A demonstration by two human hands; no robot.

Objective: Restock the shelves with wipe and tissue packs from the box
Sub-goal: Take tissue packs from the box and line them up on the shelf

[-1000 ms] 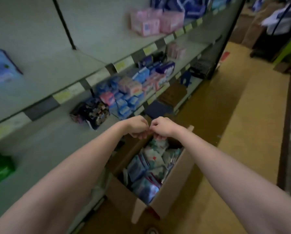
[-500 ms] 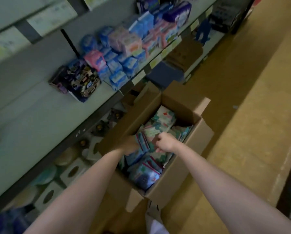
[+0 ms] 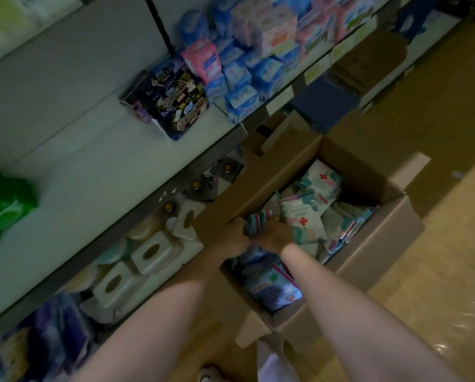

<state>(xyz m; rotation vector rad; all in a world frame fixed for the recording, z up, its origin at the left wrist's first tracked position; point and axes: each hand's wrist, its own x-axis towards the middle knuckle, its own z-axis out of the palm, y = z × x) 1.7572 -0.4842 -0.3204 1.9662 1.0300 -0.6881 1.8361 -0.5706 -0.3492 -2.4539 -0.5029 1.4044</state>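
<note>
An open cardboard box (image 3: 379, 244) stands on the floor beside the shelving, filled with several wipe and tissue packs (image 3: 310, 205) in white, teal and blue wrappers. Both my hands are down inside its left side. My left hand (image 3: 235, 234) and my right hand (image 3: 272, 234) grip the same small striped blue pack (image 3: 258, 220) from either side, fingers curled round it. The white middle shelf (image 3: 87, 172) to the left has bare surface in front of me.
A dark patterned pack (image 3: 175, 103) and blue and pink packs (image 3: 244, 70) sit further along the middle shelf; a green pack (image 3: 2, 202) lies at its left. White tissue boxes (image 3: 153, 252) fill the bottom shelf. Yellow-brown floor (image 3: 437, 271) lies to the right.
My view tilted down from the shelves to the box. Both hands dropped from above the box into it and closed round the striped blue pack.
</note>
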